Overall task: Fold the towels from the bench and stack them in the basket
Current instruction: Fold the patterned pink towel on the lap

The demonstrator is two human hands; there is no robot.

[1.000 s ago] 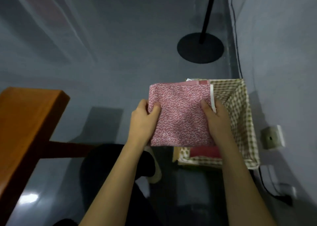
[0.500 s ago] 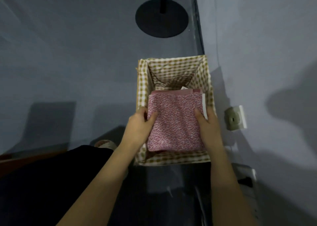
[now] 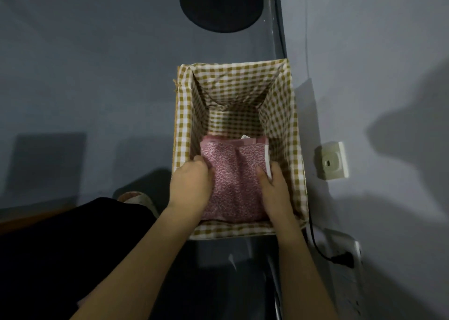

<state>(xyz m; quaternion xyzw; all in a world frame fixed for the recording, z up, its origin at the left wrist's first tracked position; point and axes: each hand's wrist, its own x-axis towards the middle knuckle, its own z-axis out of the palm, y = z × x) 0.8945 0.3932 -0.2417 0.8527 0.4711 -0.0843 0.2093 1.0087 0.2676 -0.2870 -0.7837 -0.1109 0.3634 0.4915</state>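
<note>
A folded pink patterned towel [image 3: 233,181] sits low inside the basket [image 3: 243,86], which has a tan-and-white checked lining and stands on the floor by the wall. My left hand [image 3: 192,183] grips the towel's left edge, fingers curled over it. My right hand [image 3: 274,188] grips the right edge beside a white strip of fabric. Another pink folded edge shows just beyond the towel, deeper in the basket. What lies under the towel is hidden.
A round black stand base [image 3: 221,3] sits on the grey floor beyond the basket. The wall on the right carries a socket [image 3: 331,160] and a plugged-in power strip [image 3: 345,259]. A slipper [image 3: 136,198] and my dark-clothed leg are at lower left.
Both hands have carried the towel from above the basket down into it, and the view has swung from the wooden bench to straight over the basket.
</note>
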